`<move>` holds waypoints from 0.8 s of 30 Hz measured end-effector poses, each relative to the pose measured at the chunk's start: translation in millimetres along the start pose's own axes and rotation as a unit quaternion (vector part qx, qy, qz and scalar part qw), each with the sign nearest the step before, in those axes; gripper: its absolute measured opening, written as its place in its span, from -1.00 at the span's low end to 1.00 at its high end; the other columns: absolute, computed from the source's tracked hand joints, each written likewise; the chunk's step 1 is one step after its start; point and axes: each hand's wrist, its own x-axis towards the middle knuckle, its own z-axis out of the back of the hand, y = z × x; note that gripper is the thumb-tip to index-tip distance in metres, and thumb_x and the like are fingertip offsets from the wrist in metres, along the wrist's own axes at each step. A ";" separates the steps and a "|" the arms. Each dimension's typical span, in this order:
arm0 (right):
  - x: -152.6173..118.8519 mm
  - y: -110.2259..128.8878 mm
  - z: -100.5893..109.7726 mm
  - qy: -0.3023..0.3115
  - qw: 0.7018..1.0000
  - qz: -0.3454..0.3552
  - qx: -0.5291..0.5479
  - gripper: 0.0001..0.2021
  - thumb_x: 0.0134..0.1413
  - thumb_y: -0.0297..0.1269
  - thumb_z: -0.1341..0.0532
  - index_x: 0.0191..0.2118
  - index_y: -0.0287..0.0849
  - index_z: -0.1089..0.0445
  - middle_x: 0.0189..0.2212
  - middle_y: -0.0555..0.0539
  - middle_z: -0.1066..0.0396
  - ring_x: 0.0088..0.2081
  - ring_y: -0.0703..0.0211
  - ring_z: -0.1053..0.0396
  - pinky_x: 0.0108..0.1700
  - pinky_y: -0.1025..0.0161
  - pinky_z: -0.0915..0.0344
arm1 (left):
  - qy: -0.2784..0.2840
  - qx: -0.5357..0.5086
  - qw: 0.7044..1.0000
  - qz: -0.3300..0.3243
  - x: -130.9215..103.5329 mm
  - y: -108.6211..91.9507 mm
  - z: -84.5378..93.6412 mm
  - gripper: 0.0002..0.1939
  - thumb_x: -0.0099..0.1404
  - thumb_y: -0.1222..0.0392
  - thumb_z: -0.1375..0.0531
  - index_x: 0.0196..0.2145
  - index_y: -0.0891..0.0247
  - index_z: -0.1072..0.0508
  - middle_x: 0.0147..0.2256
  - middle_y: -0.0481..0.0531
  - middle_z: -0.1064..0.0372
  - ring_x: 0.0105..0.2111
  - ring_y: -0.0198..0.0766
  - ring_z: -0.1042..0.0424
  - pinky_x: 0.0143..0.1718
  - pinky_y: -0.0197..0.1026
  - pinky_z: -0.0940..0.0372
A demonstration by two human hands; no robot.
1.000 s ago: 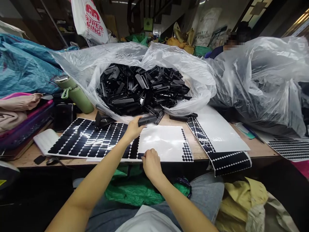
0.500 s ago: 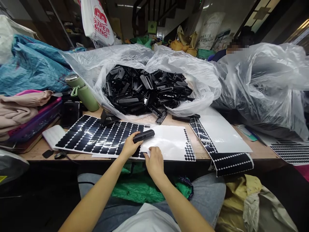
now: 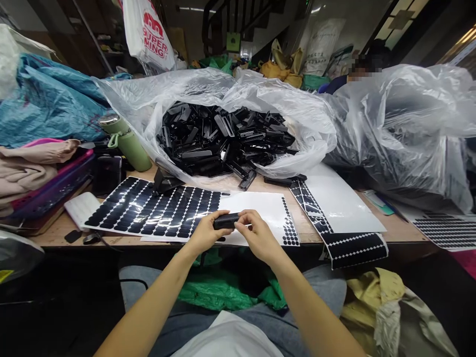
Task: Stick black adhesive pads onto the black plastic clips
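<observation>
Both of my hands are closed on one black plastic part [image 3: 225, 221], long and narrow with rounded ends, held just above the table's front. My left hand [image 3: 207, 230] grips its left end, and my right hand [image 3: 255, 231] pinches its right end between thumb and fingers. Underneath lies a sheet of black stickers [image 3: 156, 208], rows of dark oblong pads on white backing. Its right part is bare white, with small round black dots along the right edge. Beyond it, an open clear plastic bag [image 3: 312, 144] holds a heap of similar black parts [image 3: 223, 139].
A green flask [image 3: 128, 144] leans at the left beside a purple basket [image 3: 55, 193]. More sticker sheets [image 3: 357, 250] lie at the right, one overhanging the table edge. A second plastic bag [image 3: 405, 139] bulges behind them. Another person [image 3: 357, 69] is partly visible at the back right.
My right hand has risen from the sheet and taken hold of the black part's right end. The part has come slightly lower and closer to me in my left hand.
</observation>
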 end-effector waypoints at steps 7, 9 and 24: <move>2.0 3.4 6.4 0.031 0.998 -0.044 -0.012 -0.89 -0.02 -0.35 -0.08 -0.53 -0.15 -0.21 -0.21 -0.04 -0.21 -0.13 0.18 -0.20 -0.05 0.16 -0.08 | 0.047 -0.069 0.996 -0.031 -7.7 -13.3 -22.3 -0.55 -0.06 0.30 -0.26 -0.14 0.29 -0.37 -0.27 0.04 -0.39 -0.24 -0.17 -0.38 -0.20 -0.15 -0.29; 0.2 1.2 7.8 0.026 0.998 -0.052 -0.010 -0.89 -0.02 -0.35 -0.08 -0.52 -0.15 -0.21 -0.22 -0.04 -0.21 -0.13 0.18 -0.20 -0.04 0.17 -0.08 | 0.052 -0.083 0.995 -0.025 -7.7 -10.8 -25.1 -0.55 -0.06 0.32 -0.25 -0.14 0.29 -0.37 -0.27 0.04 -0.38 -0.25 -0.18 -0.38 -0.21 -0.15 -0.31; -7.8 -6.4 10.9 -0.001 0.998 -0.054 -0.016 -0.89 -0.02 -0.34 -0.06 -0.52 -0.14 -0.19 -0.23 -0.05 -0.21 -0.21 0.18 -0.23 -0.17 0.20 -0.15 | 0.050 -0.088 0.995 -0.017 -8.4 -10.2 -34.4 -0.57 -0.05 0.36 -0.22 -0.14 0.30 -0.38 -0.24 0.05 -0.38 -0.24 -0.19 -0.40 -0.21 -0.15 -0.33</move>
